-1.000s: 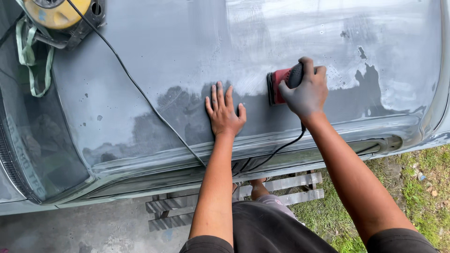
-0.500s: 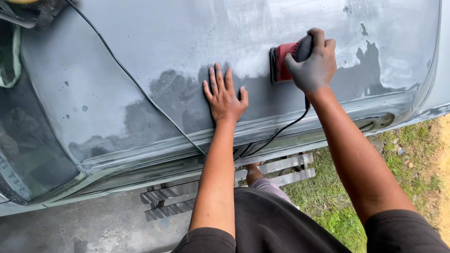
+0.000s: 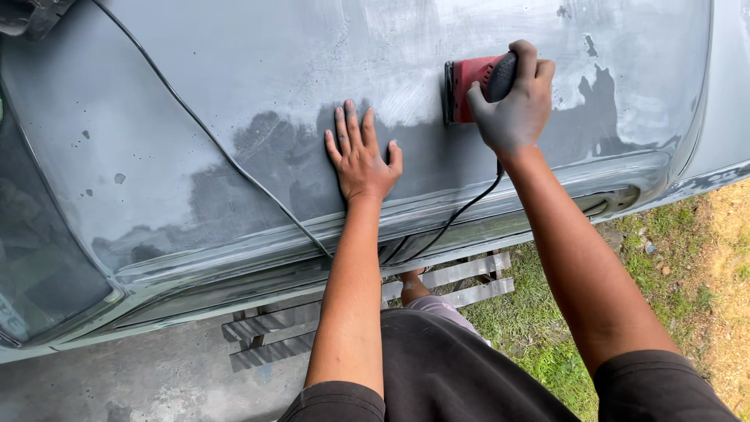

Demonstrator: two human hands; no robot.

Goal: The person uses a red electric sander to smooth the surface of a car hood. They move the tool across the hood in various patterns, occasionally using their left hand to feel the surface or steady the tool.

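Two hands: right hand (image 3: 512, 109) grips red sander (image 3: 469, 87) (beside flat, spread left hand (image 3: 361, 156)).

left hand (image 3: 361, 160): bare, dusty | right hand (image 3: 512, 109): bare, dust-greyed | both forearms bare | short dark sleeves at 6 o'clock | dark top | pale trouser leg

This is an outdoor car-repair spot, a yard rather than a closed workshop. A vehicle's grey body panel (image 3: 234, 117), dull and patchy with sanded primer, fills most of the view beside a dark window (image 3: 39, 258). Below it lie grass (image 3: 664, 258) and bare concrete ground (image 3: 141, 375) (a ridged metal step (image 3: 351, 312) stands there), all in daylight.
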